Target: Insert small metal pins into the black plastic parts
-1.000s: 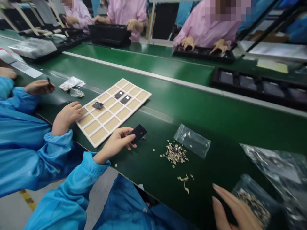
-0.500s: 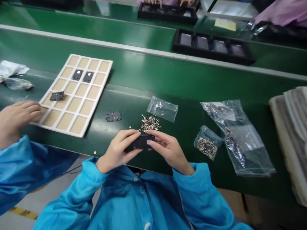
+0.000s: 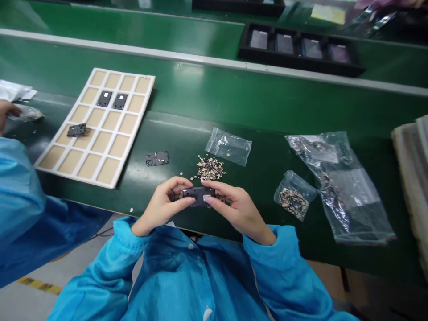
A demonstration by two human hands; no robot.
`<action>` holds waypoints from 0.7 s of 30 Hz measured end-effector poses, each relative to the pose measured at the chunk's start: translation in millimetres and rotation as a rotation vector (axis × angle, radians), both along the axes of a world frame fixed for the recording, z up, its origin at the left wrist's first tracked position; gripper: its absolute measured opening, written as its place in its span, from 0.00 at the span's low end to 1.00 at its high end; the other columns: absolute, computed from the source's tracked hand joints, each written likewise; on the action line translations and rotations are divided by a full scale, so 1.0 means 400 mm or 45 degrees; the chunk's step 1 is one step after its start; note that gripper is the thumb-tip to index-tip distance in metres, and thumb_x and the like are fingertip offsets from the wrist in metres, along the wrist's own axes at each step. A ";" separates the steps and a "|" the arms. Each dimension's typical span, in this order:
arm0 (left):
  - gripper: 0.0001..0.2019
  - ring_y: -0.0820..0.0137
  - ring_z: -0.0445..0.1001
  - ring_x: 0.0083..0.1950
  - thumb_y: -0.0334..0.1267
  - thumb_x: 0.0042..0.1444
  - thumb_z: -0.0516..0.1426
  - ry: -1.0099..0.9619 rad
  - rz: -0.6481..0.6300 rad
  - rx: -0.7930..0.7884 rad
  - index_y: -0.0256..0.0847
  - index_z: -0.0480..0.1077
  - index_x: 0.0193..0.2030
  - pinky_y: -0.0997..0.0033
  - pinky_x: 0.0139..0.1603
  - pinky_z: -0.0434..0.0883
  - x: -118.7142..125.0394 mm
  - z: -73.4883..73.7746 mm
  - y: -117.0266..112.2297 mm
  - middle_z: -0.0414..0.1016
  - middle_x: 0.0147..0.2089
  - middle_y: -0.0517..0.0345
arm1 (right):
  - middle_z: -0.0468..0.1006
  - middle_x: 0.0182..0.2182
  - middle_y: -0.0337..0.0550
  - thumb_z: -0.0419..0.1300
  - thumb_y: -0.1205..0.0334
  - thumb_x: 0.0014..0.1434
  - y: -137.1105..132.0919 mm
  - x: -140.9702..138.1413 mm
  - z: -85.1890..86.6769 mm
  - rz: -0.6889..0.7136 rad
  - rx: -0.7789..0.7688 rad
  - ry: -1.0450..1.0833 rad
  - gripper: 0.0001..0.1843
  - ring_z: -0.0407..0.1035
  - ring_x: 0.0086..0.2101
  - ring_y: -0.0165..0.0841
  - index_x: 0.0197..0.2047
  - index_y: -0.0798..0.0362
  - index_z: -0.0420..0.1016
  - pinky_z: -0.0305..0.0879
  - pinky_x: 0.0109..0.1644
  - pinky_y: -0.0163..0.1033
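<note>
Pinching a slim black part between both hands, just on the near side of the pile of small parts. Gripping its left end with the left hand, with the thumb on the face and the fingers curled behind. Gripping its right end with the right hand, with the thumb tip at a pale label and the forefinger along the far edge. Cannot tell from this angle whether resting the black part on the green bench or holding it just above.

Can see a stray bit just left of the pile, and a flat clear bag just beyond it. Looking left of the pile, can make out a thin dark plate lying by itself, then farther left a white-framed grid tray set at a slant. Can count three pieces on that: two square dark pieces in neighbouring cells, and one tilted dark piece across a divider. Farthest left of the pile, can see a co-worker's hand at a crumpled bag.

Looking right of the pile, can see a small filled bag and, just beside it, a longer clear bag. Well beyond the pile, past a pale strip, can see a black tray holding four slabs in separate compartments.
</note>
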State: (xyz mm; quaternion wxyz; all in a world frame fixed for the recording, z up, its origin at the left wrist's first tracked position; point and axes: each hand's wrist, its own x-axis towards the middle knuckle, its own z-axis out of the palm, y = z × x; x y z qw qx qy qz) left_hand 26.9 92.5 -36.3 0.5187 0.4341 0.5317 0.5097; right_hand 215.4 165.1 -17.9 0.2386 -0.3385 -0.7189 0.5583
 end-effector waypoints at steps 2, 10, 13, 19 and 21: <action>0.11 0.75 0.73 0.30 0.38 0.51 0.64 -0.004 -0.018 -0.035 0.37 0.72 0.39 0.81 0.28 0.67 -0.013 -0.001 0.000 0.76 0.30 0.59 | 0.81 0.37 0.42 0.58 0.60 0.62 0.008 0.016 0.007 0.020 0.138 -0.027 0.16 0.75 0.33 0.33 0.53 0.52 0.75 0.74 0.37 0.36; 0.06 0.73 0.73 0.27 0.36 0.53 0.62 0.410 0.024 0.043 0.38 0.77 0.37 0.78 0.26 0.68 -0.082 -0.032 -0.030 0.78 0.30 0.57 | 0.78 0.43 0.52 0.54 0.56 0.68 -0.010 0.166 -0.014 -0.020 1.056 -0.599 0.14 0.74 0.42 0.41 0.51 0.55 0.71 0.74 0.44 0.45; 0.05 0.69 0.77 0.37 0.35 0.57 0.59 0.550 -0.091 0.226 0.39 0.76 0.38 0.73 0.38 0.74 -0.072 -0.040 -0.026 0.80 0.38 0.53 | 0.77 0.42 0.53 0.51 0.58 0.69 -0.028 0.167 -0.031 0.044 1.173 -0.759 0.14 0.73 0.41 0.40 0.51 0.57 0.70 0.72 0.42 0.43; 0.09 0.68 0.77 0.42 0.33 0.64 0.52 0.947 -0.239 0.459 0.39 0.73 0.45 0.69 0.44 0.74 -0.032 -0.043 -0.014 0.78 0.43 0.50 | 0.76 0.35 0.47 0.52 0.63 0.68 -0.038 0.139 -0.040 0.106 1.282 -0.971 0.11 0.69 0.32 0.34 0.38 0.56 0.73 0.63 0.31 0.38; 0.11 0.66 0.76 0.42 0.33 0.65 0.51 1.079 -0.231 0.480 0.39 0.72 0.49 0.67 0.44 0.74 -0.026 -0.045 -0.014 0.78 0.43 0.49 | 0.74 0.30 0.45 0.51 0.66 0.67 -0.039 0.141 -0.038 0.114 1.340 -1.044 0.12 0.67 0.29 0.33 0.33 0.55 0.72 0.60 0.29 0.38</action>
